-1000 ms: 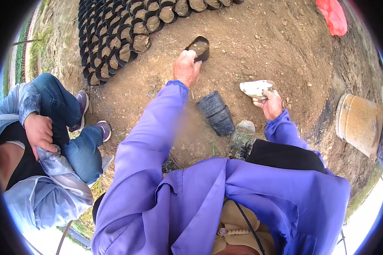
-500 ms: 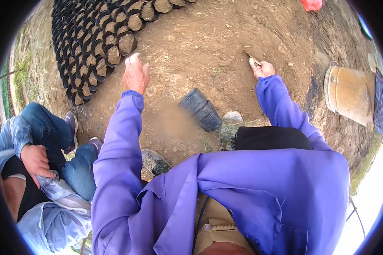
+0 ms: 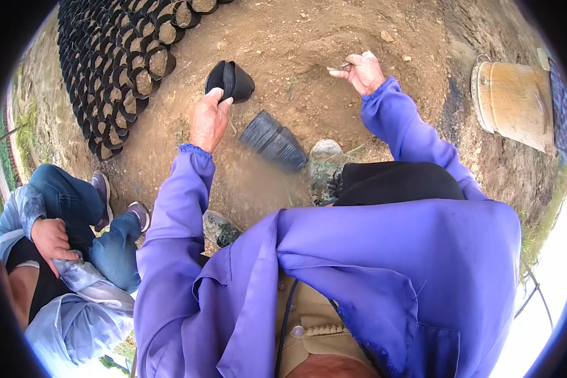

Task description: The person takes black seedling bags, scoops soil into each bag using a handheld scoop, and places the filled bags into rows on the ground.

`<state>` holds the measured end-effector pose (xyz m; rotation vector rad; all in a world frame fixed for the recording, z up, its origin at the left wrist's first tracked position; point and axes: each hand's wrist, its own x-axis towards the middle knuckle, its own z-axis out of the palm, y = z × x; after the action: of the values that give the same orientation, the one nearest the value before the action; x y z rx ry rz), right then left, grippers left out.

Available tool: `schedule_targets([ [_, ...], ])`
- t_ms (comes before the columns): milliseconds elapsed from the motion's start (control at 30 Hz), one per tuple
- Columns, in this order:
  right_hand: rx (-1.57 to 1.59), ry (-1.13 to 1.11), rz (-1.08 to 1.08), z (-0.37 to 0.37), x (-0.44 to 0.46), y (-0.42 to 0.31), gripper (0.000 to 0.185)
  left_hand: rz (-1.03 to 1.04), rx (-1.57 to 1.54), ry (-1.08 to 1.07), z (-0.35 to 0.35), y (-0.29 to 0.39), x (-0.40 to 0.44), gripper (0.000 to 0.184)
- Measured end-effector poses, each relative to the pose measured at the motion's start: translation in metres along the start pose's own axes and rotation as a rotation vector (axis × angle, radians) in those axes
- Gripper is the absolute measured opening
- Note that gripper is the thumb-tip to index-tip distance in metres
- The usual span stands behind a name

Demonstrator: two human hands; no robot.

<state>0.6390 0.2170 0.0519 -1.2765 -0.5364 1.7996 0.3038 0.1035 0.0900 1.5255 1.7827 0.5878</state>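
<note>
My left hand (image 3: pixel 209 120) grips the rim of a black pot (image 3: pixel 230 82), which is tipped with its mouth facing left; a second rim shows inside it. My right hand (image 3: pixel 363 72) is over the loose soil (image 3: pixel 302 38), closed around a thin, small object mostly hidden by the fingers. Between my hands and my feet, a stack of black pots (image 3: pixel 273 142) lies on its side on the ground. Rows of soil-filled black pots (image 3: pixel 123 75) stand at the upper left.
A person (image 3: pixel 63 246) sits at the left, a hand resting on the sleeve. My shoes (image 3: pixel 326 154) are below the stack. A dirty yellowish bucket (image 3: pixel 513 104) lies tilted at the right, beside dark checked cloth (image 3: pixel 564 107).
My left hand let go of the filled pot near the rows and now holds an empty-looking black pot. My right hand turned its light-coloured piece edge-on and shifted over the soil. The view moved right.
</note>
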Motion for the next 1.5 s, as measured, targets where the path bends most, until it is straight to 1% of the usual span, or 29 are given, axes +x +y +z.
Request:
schedule_targets([
  [33,-0.026,-0.033,0.005,0.011,-0.001,-0.002,0.011,0.121,0.088,0.085,0.001,0.006,0.002,0.014],
  [67,-0.061,-0.131,0.030,0.012,0.004,0.000,0.008,0.239,0.181,0.165,0.003,0.010,0.004,0.014],
  [100,-0.093,-0.136,0.042,0.022,0.002,0.001,0.008,0.230,0.219,0.157,0.007,0.012,0.007,0.014],
  [167,-0.158,-0.145,0.054,0.050,-0.006,-0.007,0.007,0.251,0.151,0.150,0.018,0.014,0.013,0.017],
  [267,-0.098,-0.235,0.051,0.065,-0.010,-0.004,0.005,0.275,0.208,0.147,0.025,0.014,0.019,0.015],
  [300,-0.074,-0.270,0.051,0.068,-0.010,-0.004,0.005,0.064,-0.092,0.010,0.027,0.016,0.018,0.014],
  [367,-0.136,-0.227,0.102,0.077,-0.018,-0.008,0.006,-0.342,-0.686,-0.253,0.027,0.020,0.024,0.011],
  [400,-0.167,-0.202,0.132,0.080,-0.021,-0.008,0.010,-0.430,-0.837,-0.250,0.031,0.021,0.021,0.013],
  [500,-0.202,-0.204,0.186,0.057,-0.012,0.022,0.033,-0.593,-0.900,-0.298,0.036,0.027,0.018,0.022],
  [533,-0.208,-0.261,0.194,0.050,-0.012,0.031,0.037,-0.589,-0.813,-0.287,0.039,0.021,0.020,0.022],
  [633,-0.281,-0.196,0.261,0.041,-0.010,0.052,0.039,-0.418,-0.617,-0.053,0.042,0.005,0.024,0.014],
  [667,-0.283,-0.185,0.264,0.039,-0.011,0.053,0.043,-0.288,-0.315,-0.005,0.039,0.000,0.025,0.010],
  [767,-0.198,-0.203,0.201,0.060,-0.012,0.041,0.045,0.278,0.159,0.251,0.028,-0.001,0.018,0.010],
  [833,-0.254,-0.217,0.150,0.074,-0.006,0.035,0.044,0.313,0.280,0.221,0.029,-0.013,0.016,0.013],
  [867,-0.283,-0.224,0.119,0.080,-0.003,0.032,0.043,0.325,0.346,0.203,0.028,-0.012,0.016,0.013],
  [933,-0.395,-0.303,-0.067,0.099,-0.007,0.032,0.040,0.368,0.448,0.160,0.028,-0.016,0.016,0.011],
  [1000,-0.505,-0.382,-0.264,0.120,-0.009,0.037,0.038,0.370,0.443,0.153,0.033,-0.024,0.017,0.009],
  [1100,-1.207,-0.402,-0.872,0.134,-0.004,0.051,0.039,0.371,0.502,0.118,0.036,-0.029,0.018,0.006],
  [1133,-1.246,-0.330,-0.973,0.135,-0.003,0.054,0.037,0.366,0.532,0.099,0.036,-0.030,0.017,0.006],
  [1233,-0.631,-0.158,-0.472,0.133,-0.001,0.044,0.032,0.373,0.531,0.134,0.039,-0.032,0.013,0.009],
  [1267,-0.350,-0.169,-0.356,0.127,-0.001,0.034,0.030,0.336,0.517,0.109,0.039,-0.032,0.015,0.012],
  [1333,-0.132,-0.114,-0.273,0.102,-0.002,0.027,0.028,0.269,0.490,0.062,0.037,-0.031,0.022,0.018],
  [1400,-0.084,0.031,-0.159,0.070,-0.001,0.026,0.025,0.221,0.367,0.115,0.040,-0.033,0.026,0.020],
  [1433,-0.118,0.126,-0.070,0.057,-0.004,0.025,0.023,0.207,0.312,0.154,0.039,-0.033,0.033,0.022],
  [1467,-0.152,0.147,0.006,0.029,0.000,0.033,0.024,0.190,0.231,0.195,0.035,-0.030,0.036,0.017],
  [1500,-0.140,0.215,0.083,0.022,-0.008,0.032,0.024,0.161,0.194,0.246,0.028,-0.029,0.046,0.017],
])
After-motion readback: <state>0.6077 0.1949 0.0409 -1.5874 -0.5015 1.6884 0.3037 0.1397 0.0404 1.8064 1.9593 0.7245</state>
